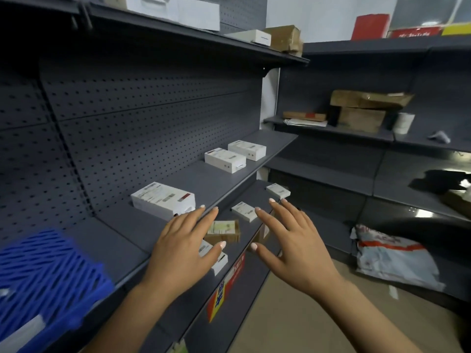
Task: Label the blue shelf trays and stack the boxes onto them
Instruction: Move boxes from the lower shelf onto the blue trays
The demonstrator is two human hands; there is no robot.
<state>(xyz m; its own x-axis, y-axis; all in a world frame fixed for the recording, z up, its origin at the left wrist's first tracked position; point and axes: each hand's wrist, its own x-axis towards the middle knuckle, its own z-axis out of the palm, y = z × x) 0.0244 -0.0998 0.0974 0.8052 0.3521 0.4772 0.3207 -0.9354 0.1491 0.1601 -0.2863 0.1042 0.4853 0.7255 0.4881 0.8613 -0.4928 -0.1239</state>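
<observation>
A blue slotted tray (46, 278) sits at the lower left on the grey middle shelf (132, 240). A white box (163, 200) lies on that shelf just beyond my left hand (183, 248). Two more white boxes (224, 160) (247, 149) lie farther right on the same shelf. On the lower shelf are small white boxes (244, 211) (278, 191) and a tan box (224, 230). My right hand (290, 240) hovers over the lower shelf. Both hands are spread flat, fingers apart, holding nothing.
The top shelf carries white boxes (178, 8) and a cardboard box (285, 38). The right-hand shelving holds cardboard boxes (362, 110) and a white roll (404, 122). A grey mailer bag (392, 258) lies low at the right. A red-yellow label (224, 286) sticks on the lower shelf's edge.
</observation>
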